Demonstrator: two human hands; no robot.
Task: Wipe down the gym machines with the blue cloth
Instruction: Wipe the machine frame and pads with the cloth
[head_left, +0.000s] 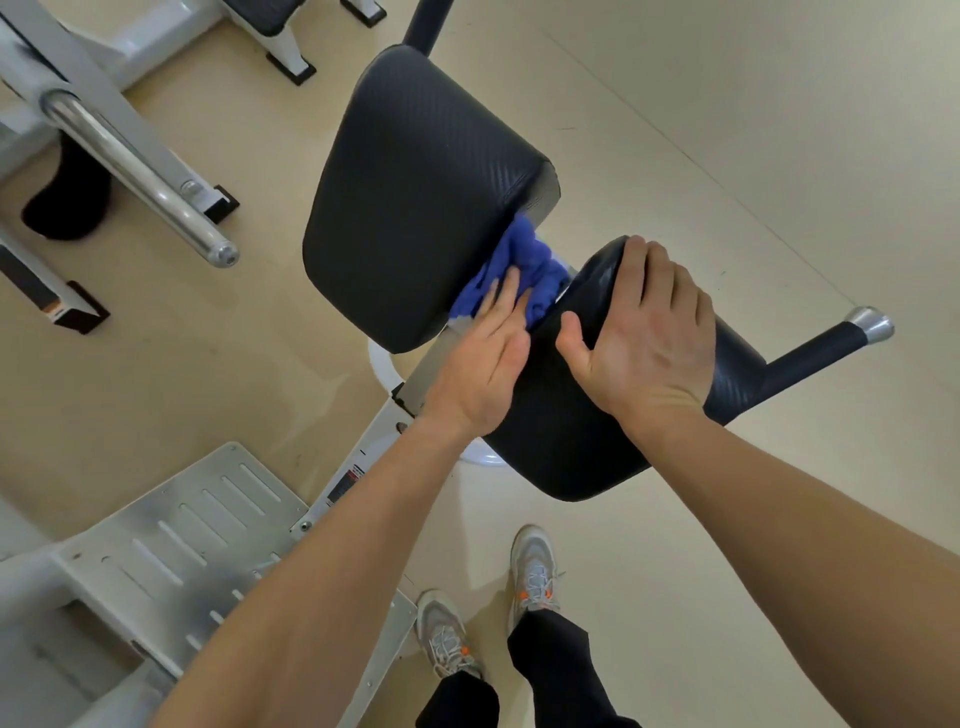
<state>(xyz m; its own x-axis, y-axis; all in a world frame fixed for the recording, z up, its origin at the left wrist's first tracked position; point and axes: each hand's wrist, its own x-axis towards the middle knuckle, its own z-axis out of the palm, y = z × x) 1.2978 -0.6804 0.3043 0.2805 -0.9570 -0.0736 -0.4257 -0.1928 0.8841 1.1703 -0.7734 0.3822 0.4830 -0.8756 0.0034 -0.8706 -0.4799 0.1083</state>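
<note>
Left hand (478, 358) flat, I push the cloth (519, 260) (surely soft, light, best pressed bunched) between pads (415, 192); right hand (644, 338) spread.

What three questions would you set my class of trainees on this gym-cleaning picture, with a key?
1. True or false: both hands hold the blue cloth.
2. Choose one. The right hand: A hangs free; B rests on the nearer black pad; C grips the cloth.
3. Short answer: which hand presses the cloth into the gap beyond that pad?

Key
1. False: only one hand touches it.
2. B.
3. The left hand, with its fingers straight.
</note>
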